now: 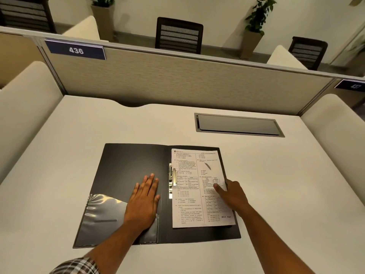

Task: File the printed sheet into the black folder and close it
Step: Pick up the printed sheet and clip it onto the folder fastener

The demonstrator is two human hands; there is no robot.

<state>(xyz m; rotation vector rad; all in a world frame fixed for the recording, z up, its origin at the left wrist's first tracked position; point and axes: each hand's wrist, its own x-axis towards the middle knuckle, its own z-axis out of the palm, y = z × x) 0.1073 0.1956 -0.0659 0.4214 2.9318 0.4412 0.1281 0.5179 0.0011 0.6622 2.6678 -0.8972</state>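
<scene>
The black folder (126,165) lies open flat on the desk, spine running front to back. On its right half rests the printed sheet (189,194), its left edge beside the metal clip (172,177) at the spine. My left hand (143,200) presses flat, fingers together, on the left inside cover, just above a clear plastic pocket (100,216). My right hand (231,192) grips the sheet's right edge, thumb on top of the paper and fingers under it.
The cream desk (79,131) is bounded by a fabric partition (177,76) at the back and padded side panels. A grey cable hatch (237,125) is set into the desk at the back right. Chairs and potted plants stand beyond.
</scene>
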